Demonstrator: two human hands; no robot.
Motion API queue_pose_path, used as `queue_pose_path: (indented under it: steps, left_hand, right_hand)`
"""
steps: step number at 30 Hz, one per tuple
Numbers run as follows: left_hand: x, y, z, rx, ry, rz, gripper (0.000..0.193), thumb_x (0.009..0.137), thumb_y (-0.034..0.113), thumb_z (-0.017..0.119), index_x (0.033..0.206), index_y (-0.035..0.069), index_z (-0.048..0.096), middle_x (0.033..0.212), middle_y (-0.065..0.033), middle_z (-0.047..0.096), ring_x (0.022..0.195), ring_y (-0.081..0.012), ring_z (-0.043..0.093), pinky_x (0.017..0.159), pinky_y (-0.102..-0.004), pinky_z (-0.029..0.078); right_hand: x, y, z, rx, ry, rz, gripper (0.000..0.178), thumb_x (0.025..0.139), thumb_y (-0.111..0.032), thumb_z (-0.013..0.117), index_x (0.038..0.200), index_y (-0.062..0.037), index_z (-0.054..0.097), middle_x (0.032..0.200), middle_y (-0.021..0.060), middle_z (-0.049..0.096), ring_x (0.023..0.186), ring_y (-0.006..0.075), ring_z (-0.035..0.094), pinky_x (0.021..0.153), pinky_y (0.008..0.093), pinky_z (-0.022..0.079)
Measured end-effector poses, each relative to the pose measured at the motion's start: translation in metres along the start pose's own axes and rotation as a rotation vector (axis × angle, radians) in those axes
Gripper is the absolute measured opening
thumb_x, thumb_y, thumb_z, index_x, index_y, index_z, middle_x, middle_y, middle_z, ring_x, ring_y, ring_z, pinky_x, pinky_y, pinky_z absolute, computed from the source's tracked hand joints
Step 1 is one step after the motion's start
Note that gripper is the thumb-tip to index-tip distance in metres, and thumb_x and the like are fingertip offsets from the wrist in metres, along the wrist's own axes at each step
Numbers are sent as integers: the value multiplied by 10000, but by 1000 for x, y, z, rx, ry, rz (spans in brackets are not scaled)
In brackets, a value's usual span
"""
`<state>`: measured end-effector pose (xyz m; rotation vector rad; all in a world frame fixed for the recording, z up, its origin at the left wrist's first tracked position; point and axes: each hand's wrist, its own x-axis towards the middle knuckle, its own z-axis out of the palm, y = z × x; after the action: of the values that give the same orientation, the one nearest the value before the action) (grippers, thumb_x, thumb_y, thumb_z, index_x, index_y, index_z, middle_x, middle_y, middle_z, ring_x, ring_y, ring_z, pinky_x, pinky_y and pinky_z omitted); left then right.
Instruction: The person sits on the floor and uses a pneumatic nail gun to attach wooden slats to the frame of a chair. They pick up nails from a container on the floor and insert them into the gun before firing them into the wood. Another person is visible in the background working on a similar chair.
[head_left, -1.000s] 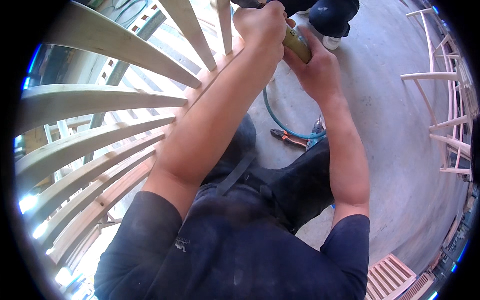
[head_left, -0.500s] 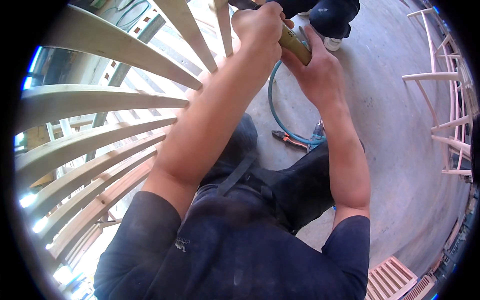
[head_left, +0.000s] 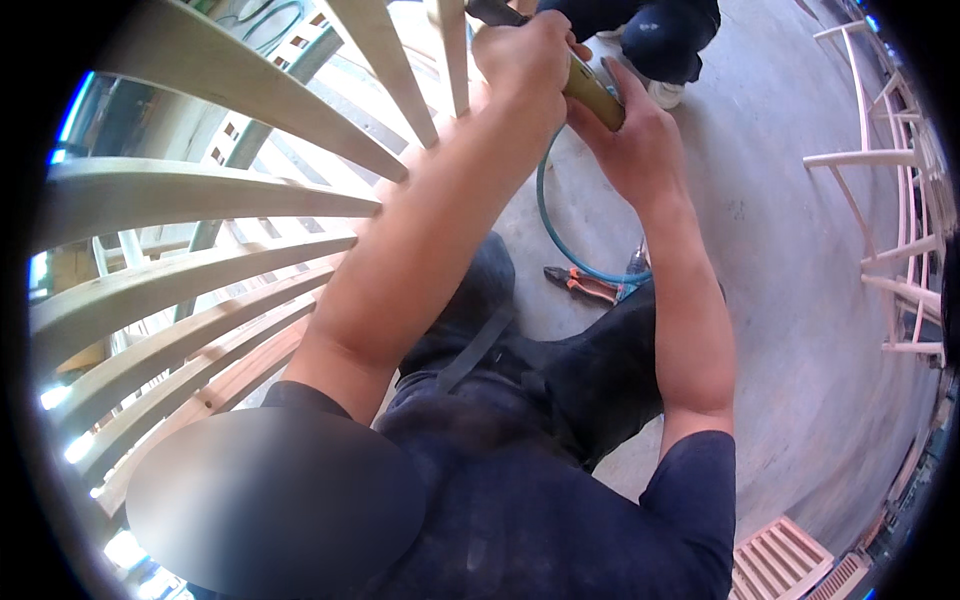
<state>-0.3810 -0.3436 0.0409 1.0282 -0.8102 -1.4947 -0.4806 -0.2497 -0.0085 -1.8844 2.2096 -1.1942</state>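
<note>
Both my hands are closed on a hand tool (head_left: pixel 596 98) with an olive-gold cylindrical body. My left hand (head_left: pixel 525 62) wraps its far part, beside a black piece (head_left: pixel 495 12) at the upper edge. My right hand (head_left: pixel 640 140) grips the near end, thumb stretched along the body. The tool's exact kind does not show. Below my hands a teal hose (head_left: pixel 545 205) curves to the floor; whether it joins the tool is hidden. My left forearm runs close along the ends of pale wooden slats (head_left: pixel 210 190), part of a large slatted wooden piece.
Orange-handled pliers (head_left: pixel 585 284) lie on the concrete floor (head_left: pixel 770 300) by my knee, near a partly hidden blue tool (head_left: pixel 636 266). Another person's dark-clothed leg (head_left: pixel 662 35) is just beyond my hands. Wooden frames (head_left: pixel 900 250) stand at right; a slatted panel (head_left: pixel 783 560) lies lower right.
My hands and the tool have shifted very slightly down and right in the picture, with the grip unchanged. A blurred grey oval now covers part of the lower left.
</note>
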Motion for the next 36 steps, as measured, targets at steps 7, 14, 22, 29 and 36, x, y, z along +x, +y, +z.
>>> queue_pose_path:
  steps: [7, 14, 22, 29, 36]
  left_hand:
    - [-5, -15, -64, 459, -113, 455, 496, 921, 301, 752, 1119, -114, 565, 1096, -211, 638, 1022, -280, 658, 898, -370, 526]
    - [-2, -32, -88, 767, -23, 918, 865, 980, 405, 719, 1502, -127, 281, 1276, -211, 500, 1210, -260, 495, 1077, -399, 381]
    - [38, -5, -85, 602, -235, 771, 805, 725, 455, 952, 1196, -31, 516, 1064, -93, 581, 1008, -197, 599, 871, -334, 528]
    - [40, 1, -85, 598, -211, 601, 952, 629, 514, 985, 1224, -53, 505, 1097, -141, 595, 1061, -260, 627, 900, -374, 533]
    - [41, -6, -89, 562, -213, 609, 960, 620, 543, 982, 1205, -58, 513, 1082, -123, 591, 1030, -242, 633, 877, -358, 535]
  right_hand:
    - [4, -11, -16, -78, 10, 6, 923, 863, -744, 647, 1383, 16, 589, 989, 242, 755, 938, 398, 748, 789, 452, 603]
    - [6, -10, -18, -115, -7, 30, 932, 871, -782, 593, 1377, 1, 601, 966, 226, 761, 922, 374, 759, 787, 434, 618]
    - [9, -13, -19, -76, -61, 109, 888, 884, -775, 583, 1357, -25, 618, 982, 208, 763, 928, 381, 754, 784, 450, 613]
    - [9, -28, -22, -169, -77, 169, 767, 885, -719, 636, 1305, -77, 645, 922, 187, 764, 874, 386, 748, 731, 463, 599]
    - [4, -29, -21, -108, -49, 146, 679, 894, -657, 678, 1227, -66, 659, 877, 197, 751, 866, 414, 730, 715, 478, 587]
